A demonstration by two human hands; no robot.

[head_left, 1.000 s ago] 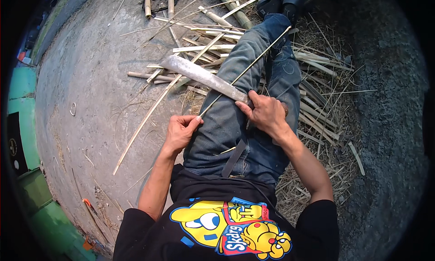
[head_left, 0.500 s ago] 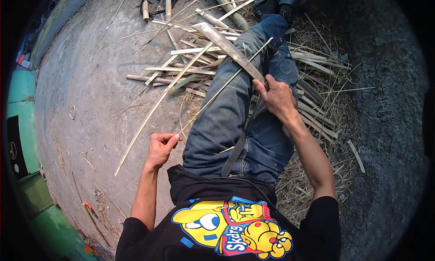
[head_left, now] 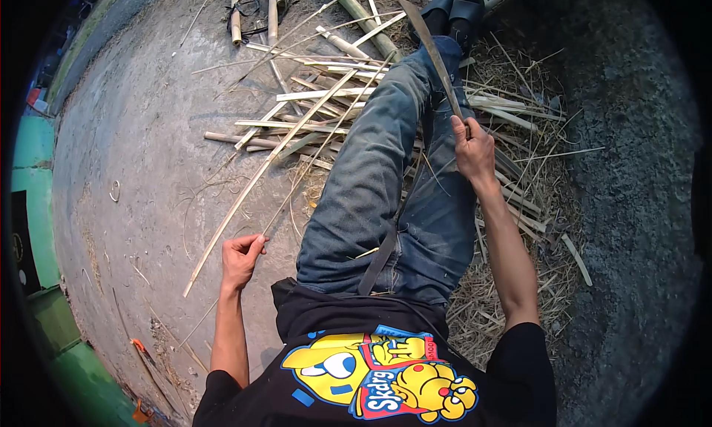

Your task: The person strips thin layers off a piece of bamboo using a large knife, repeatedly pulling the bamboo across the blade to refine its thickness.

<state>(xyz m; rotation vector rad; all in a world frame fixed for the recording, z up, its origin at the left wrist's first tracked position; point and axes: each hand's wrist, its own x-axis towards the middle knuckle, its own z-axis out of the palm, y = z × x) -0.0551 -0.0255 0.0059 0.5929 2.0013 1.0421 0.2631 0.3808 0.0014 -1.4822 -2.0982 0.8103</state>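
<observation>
My left hand (head_left: 241, 260), out to the left of my thigh, pinches the near end of a thin bamboo strip (head_left: 302, 176). The strip slants away up and right, its far part passing over a pile of split bamboo (head_left: 319, 95). In my right hand (head_left: 475, 154), above my lower leg, is the handle of a machete (head_left: 437, 60). Its long, slightly curved blade points away toward my feet, apart from the strip. My outstretched legs in jeans (head_left: 363, 182) lie between the hands.
A longer pale strip (head_left: 248, 191) lies left of my legs. Split pieces and shavings (head_left: 512, 279) cover the ground at right, beside a rough grey surface (head_left: 638, 227). Bamboo poles (head_left: 356, 12) lie beyond. An orange-handled tool (head_left: 139, 345) sits at lower left, near green objects (head_left: 33, 197).
The machete has swung away from the strip, its blade now pointing farther forward. My left hand has shifted left and slightly nearer, and the strip has moved left off my thigh.
</observation>
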